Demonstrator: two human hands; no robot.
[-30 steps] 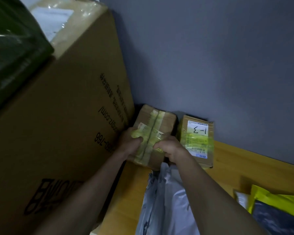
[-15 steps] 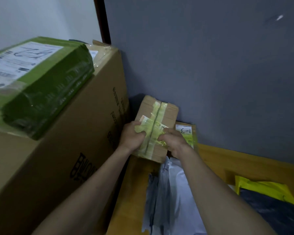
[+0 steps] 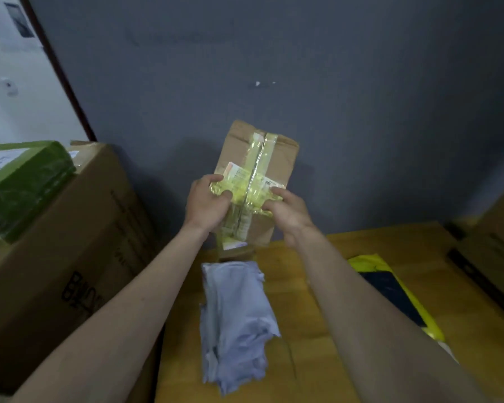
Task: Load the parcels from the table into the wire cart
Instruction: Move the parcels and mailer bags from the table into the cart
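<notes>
Head cam: L hand (image 3: 207,202) + R hand (image 3: 288,210) both gripping taped cardboard parcel (image 3: 259,170) above table (image 3: 317,286).

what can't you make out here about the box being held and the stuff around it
All from the head view:
- Label print on the taped box: too small and blurred, partly under the left hand and right hand.
- Wire cart: outside the frame.
- Box at the right edge: cut off and blurred.
- Yellow mailer: part hidden by the right forearm.
- Green parcel: label unreadable, cut off at left.
</notes>
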